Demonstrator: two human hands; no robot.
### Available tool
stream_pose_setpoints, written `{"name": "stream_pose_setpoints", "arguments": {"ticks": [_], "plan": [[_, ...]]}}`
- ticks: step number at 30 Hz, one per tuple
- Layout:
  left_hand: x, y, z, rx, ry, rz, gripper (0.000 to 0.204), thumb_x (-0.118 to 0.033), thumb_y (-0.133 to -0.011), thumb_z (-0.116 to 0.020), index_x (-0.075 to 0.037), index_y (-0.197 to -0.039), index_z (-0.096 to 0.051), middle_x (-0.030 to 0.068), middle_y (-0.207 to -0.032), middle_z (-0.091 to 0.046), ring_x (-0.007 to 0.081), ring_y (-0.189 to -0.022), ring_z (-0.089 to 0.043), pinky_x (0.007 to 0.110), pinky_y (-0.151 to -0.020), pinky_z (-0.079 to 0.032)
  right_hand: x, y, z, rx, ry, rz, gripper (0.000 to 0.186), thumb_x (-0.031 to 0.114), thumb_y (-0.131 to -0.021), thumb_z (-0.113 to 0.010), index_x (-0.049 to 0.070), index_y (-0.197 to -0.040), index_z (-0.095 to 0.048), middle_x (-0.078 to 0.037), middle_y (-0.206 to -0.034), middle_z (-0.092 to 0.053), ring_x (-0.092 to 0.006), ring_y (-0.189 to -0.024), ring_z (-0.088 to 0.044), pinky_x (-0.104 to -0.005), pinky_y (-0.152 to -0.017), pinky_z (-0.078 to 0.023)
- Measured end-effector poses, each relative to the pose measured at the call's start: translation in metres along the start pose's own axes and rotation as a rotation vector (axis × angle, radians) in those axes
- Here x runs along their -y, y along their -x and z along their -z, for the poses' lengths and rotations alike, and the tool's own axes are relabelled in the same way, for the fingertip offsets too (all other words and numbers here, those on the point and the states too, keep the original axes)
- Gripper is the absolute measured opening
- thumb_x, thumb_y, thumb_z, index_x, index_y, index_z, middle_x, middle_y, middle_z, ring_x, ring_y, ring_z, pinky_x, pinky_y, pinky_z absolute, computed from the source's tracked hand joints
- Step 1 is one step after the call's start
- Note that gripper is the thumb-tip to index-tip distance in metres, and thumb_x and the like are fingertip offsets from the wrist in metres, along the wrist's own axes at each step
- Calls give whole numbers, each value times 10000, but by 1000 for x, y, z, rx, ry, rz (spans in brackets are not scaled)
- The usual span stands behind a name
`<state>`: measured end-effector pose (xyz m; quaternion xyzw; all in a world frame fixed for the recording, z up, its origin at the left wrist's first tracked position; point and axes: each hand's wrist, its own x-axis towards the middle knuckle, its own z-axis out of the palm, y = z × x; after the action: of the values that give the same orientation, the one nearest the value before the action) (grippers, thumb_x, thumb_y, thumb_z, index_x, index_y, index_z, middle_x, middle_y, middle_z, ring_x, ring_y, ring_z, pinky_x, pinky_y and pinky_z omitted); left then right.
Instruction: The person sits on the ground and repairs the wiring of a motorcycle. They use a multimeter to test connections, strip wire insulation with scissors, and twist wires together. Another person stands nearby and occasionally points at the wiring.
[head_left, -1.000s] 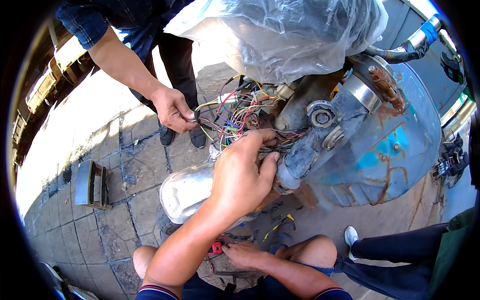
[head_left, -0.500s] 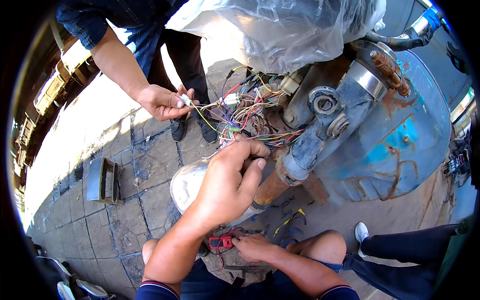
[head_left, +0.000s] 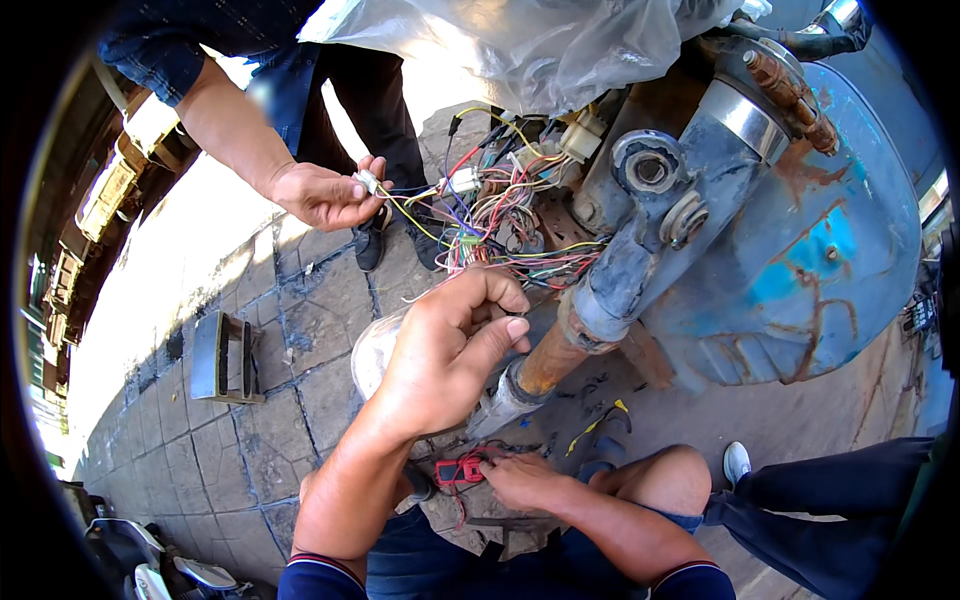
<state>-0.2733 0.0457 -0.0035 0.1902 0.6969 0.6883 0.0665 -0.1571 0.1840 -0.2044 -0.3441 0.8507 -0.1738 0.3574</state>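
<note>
My left hand is raised in front of the wire bundle, thumb and index finger pinched together; whatever lies between them is too small or hidden to make out. Behind it spreads a tangle of coloured wires with white plug connectors. Lower down, the fingers of my right hand close at the edge of a red multimeter with red leads. Across from me, another person's hand grips a small white connector at the end of yellow and dark wires.
A worn grey-blue motorcycle frame with a rusty fork tube and a big blue-grey panel fills the right. Clear plastic sheeting drapes above the wires. A metal box-like stand rests on the paving at left. Another person's leg is at lower right.
The view has shifted slightly. My left hand has drawn a little leftward relative to the frame, still pinched. The other person's fingers have shifted on the connector. My right hand stays by the multimeter.
</note>
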Motion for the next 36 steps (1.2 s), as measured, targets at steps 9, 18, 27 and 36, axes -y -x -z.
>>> {"name": "stream_pose_setpoints", "arguments": {"ticks": [9,18,27,36], "plan": [[12,6,-1,-52,75,9,116,40,-935,-650,27,-1039,-600,91,-1038,-639,139,-879,-664,261,-719,-524,-3,-7,-7,9,-2,6,397,176,-898,-575,-3,-1251,-567,-248,-1182,-662,-413,-1108,-660,-511,-935,-532],[9,11,-12,-197,-519,-429,116,-6,-856,-709,-1,-929,-619,132,-900,-637,300,-751,-631,363,-659,-518,17,-3,12,142,25,-61,477,245,-927,-612,3,-1325,-508,-258,-1306,-614,-407,-1188,-621,-510,-998,-500],[15,25,-20,-262,-661,-497,217,0,-862,-674,-8,-1077,-647,153,-1137,-670,344,-920,-711,398,-736,-593,1,-8,-17,-138,65,123,408,195,-918,-568,-28,-1259,-543,-271,-1259,-628,-420,-1082,-668,-514,-917,-542],[13,30,-22,-249,-645,-488,280,14,-853,-677,16,-1131,-642,179,-1226,-659,357,-977,-714,398,-769,-602,2,-12,-18,-106,48,100,437,184,-914,-570,-27,-1295,-528,-283,-1269,-616,-432,-1085,-663,-515,-922,-540]]}}
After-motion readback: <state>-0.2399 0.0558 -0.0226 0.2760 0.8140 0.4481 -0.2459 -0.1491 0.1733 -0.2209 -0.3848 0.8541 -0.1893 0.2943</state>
